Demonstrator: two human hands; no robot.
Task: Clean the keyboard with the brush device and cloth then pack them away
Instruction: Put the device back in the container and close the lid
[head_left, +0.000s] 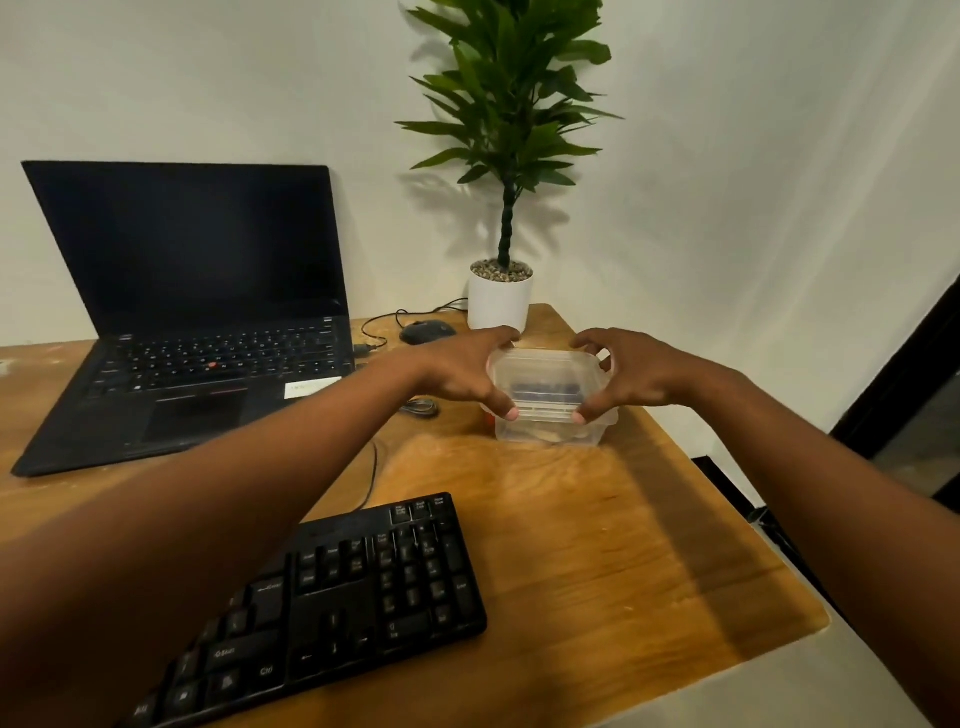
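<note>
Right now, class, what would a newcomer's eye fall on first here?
Both hands, left hand and right hand, grip a clear lidded box at the table's far side. A black keyboard lies near, a dark-screened laptop sits far left, and a potted plant rises behind the box.

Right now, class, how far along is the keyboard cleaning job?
Done: unclear; nothing shows whether the keyboard was cleaned. In hand: both hands, left hand and right hand, grip the lidded clear container, something dark inside. Left: cannot tell whether unpacking or packing away.
</note>
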